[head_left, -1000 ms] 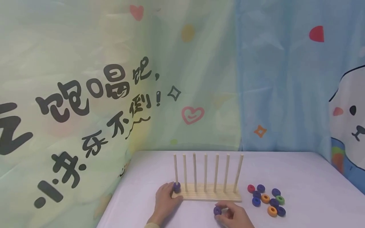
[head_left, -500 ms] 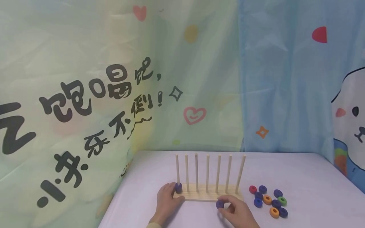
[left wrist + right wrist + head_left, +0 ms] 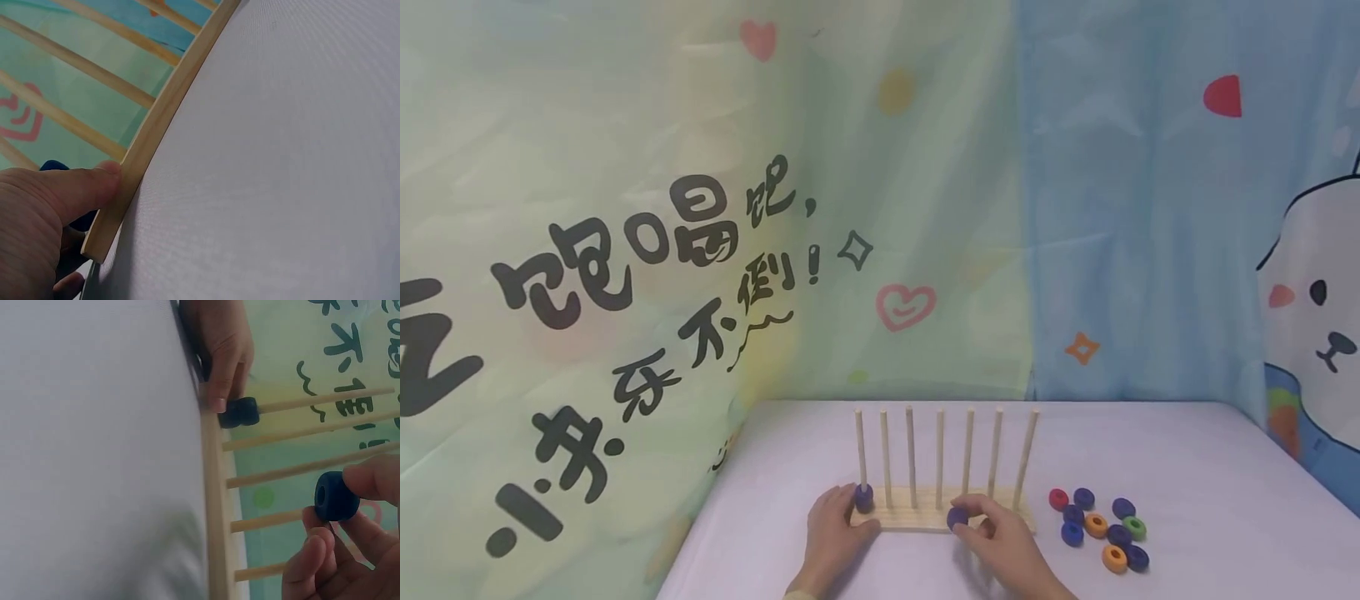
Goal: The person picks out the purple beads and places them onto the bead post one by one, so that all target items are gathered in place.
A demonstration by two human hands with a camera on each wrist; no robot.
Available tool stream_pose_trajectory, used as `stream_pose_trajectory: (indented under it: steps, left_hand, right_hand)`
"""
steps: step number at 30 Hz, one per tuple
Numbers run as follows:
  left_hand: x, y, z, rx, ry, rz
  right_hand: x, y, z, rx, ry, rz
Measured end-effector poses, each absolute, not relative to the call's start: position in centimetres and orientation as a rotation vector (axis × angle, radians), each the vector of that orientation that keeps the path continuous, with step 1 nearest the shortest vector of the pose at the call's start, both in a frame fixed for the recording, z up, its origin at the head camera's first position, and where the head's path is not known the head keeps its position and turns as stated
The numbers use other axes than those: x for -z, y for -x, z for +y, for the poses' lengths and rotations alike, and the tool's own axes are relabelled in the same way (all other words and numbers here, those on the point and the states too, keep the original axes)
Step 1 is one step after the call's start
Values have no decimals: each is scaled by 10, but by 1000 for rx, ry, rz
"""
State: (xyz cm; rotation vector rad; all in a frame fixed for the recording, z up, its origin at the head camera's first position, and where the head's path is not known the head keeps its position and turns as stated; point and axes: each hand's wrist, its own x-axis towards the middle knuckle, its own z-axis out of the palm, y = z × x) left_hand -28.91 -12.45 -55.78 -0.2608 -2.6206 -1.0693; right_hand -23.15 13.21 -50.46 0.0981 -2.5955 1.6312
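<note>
A wooden peg stand (image 3: 913,520) with a row of upright pegs rests on the table. My left hand (image 3: 837,527) holds its left end, thumb on the front edge of the base (image 3: 153,128) in the left wrist view. Two dark blue-purple beads (image 3: 239,412) sit stacked low on the leftmost peg, beside that hand. My right hand (image 3: 1003,542) pinches another dark blue-purple bead (image 3: 957,517) between thumb and fingers, in front of the middle pegs. In the right wrist view this bead (image 3: 337,496) shows its hole and is apart from the pegs.
Right of the stand lies a loose group of beads: a red one (image 3: 1058,499), a green one (image 3: 1135,527), two orange ones (image 3: 1096,525) and several blue-purple ones (image 3: 1123,507). A printed curtain (image 3: 910,208) hangs behind the white table (image 3: 1210,483).
My right hand has raised its bead from in front of the base and moved it left, toward the middle pegs. The left hand stays at the stand's end. The view shifts slightly.
</note>
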Motion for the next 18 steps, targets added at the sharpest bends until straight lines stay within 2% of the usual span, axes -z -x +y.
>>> stream_pose_trajectory:
  steps: [8,18]
  left_hand:
    - [559,289,-126,1098,262,-2622]
    - [564,291,-126,1083,268,-2600]
  right_hand:
    - [486,239,122,-1500,-268,-2504]
    - [474,253,110,-1737,-211,-2451]
